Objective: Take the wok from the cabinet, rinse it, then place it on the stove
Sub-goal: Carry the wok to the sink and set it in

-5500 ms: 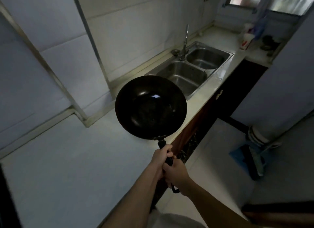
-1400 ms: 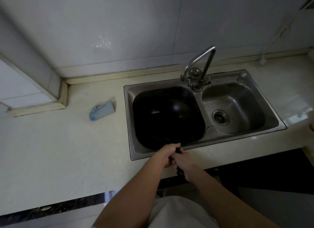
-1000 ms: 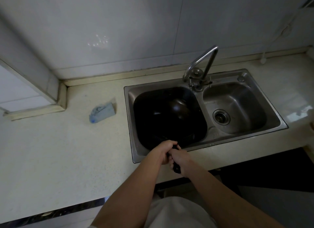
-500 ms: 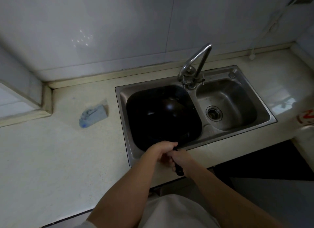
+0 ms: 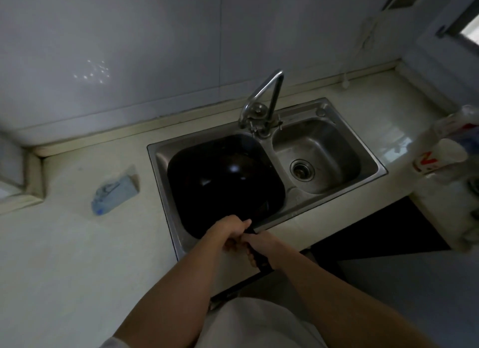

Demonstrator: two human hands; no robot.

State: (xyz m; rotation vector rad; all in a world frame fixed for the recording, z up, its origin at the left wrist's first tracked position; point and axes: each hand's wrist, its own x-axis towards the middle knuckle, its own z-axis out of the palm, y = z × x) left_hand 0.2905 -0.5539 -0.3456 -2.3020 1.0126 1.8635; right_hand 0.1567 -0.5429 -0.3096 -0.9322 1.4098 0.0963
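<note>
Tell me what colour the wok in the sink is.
The wok is black, with a small bright glint inside; the head view shows it.

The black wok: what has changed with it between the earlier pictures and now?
The round black metal wok, first held in the air over the pale counter, went down into the left basin of the steel double sink and has stayed there. The left hand and right hand kept gripping its black handle. The curved steel tap is unchanged.

I see a wok (image 5: pixel 225 176) of dark metal, glossy enough to catch highlights. The double sink (image 5: pixel 337 145) is brushed stainless steel, and its faucet (image 5: pixel 261 98) at 12 o'clock is shinier. The countertop (image 5: pixel 77 244) looks like smooth, pale stone. The wall tiles (image 5: pixel 129 49) are glossy. At 3 o'clock sit crinkled plastic bags (image 5: pixel 445 150).
</note>
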